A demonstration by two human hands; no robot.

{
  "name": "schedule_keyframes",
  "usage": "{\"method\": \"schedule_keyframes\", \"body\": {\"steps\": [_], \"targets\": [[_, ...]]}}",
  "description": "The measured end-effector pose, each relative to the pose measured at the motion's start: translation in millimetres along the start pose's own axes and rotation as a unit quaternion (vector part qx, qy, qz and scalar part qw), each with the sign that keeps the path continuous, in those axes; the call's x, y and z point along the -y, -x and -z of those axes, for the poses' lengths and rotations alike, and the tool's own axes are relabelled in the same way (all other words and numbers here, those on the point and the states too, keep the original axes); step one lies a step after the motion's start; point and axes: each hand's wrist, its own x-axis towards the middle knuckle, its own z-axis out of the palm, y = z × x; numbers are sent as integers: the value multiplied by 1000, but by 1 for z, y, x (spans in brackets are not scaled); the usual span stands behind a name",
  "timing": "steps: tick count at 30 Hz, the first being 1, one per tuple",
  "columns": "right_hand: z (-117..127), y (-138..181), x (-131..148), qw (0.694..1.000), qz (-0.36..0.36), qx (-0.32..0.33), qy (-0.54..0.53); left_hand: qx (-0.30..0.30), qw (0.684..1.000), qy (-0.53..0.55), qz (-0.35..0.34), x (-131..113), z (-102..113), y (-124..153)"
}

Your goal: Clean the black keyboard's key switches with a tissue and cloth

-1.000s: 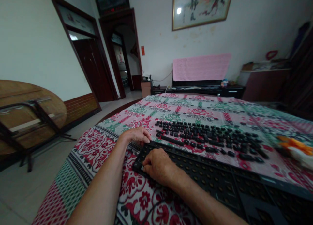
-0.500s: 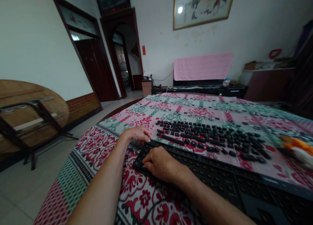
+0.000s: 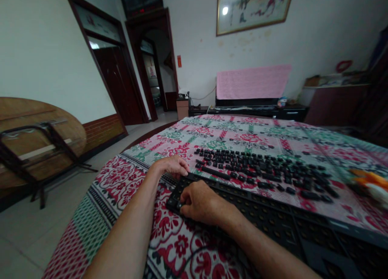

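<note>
A black keyboard base [image 3: 273, 216] with its keycaps off lies on a floral tablecloth [image 3: 121, 182]. Several loose black keycaps [image 3: 260, 170] are laid out in rows just beyond it. My left hand [image 3: 172, 166] rests curled at the base's far left corner, its fingertips on the edge. My right hand [image 3: 200, 202] lies on the left end of the base with fingers bent down and pressing there; whatever is under the fingertips is hidden.
An orange and white object [image 3: 371, 184] lies at the right edge of the table. A folded round wooden table [image 3: 36, 137] leans at the left wall. Beyond are a low cabinet with a pink cloth [image 3: 251, 83] and dark doorways [image 3: 151, 77].
My right hand has shifted slightly toward the left end of the base. The left hand has stayed at the corner. The view has drifted a little.
</note>
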Motion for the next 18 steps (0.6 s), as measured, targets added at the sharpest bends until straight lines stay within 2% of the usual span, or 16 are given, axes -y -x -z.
{"method": "schedule_keyframes", "body": {"steps": [5, 18], "targets": [[-3, 0, 0, 1000, 1, -20, 8, 1, 1000, 3, -3, 0, 0, 0], [3, 2, 5, 998, -5, -12, 56, -5, 1000, 0, 9, -1, -1, 1]]}}
